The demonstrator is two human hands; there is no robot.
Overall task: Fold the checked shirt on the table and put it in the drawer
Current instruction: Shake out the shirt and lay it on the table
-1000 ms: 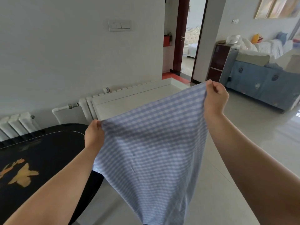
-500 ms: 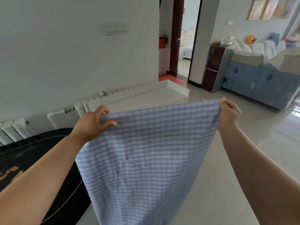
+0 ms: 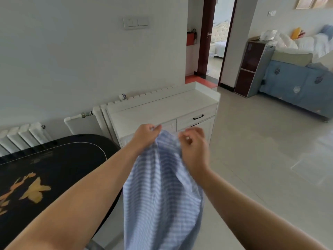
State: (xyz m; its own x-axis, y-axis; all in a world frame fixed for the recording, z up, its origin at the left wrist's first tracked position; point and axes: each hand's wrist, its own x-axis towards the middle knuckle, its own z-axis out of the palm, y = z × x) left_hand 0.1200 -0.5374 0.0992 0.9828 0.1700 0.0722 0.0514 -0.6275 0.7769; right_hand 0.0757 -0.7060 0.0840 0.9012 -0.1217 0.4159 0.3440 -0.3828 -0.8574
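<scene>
Pinching the checked shirt [image 3: 162, 192] by its top edge, my left hand [image 3: 145, 135] and right hand [image 3: 193, 147] meet at twelve o'clock. Soft, light cloth; I judge the corners the best hold.

The room was bright with soft daylight, strongest from the right, where the pale floor [image 3: 270, 150] carried broad glare patches. Shadows were faint. Motion blur smeared the right hand [image 3: 193, 150] and the checked shirt [image 3: 162, 186] (its checks streaked into lines). Wide-angle distortion bent the door frame [image 3: 203, 37] and stretched the forearms at the lower edges.
</scene>
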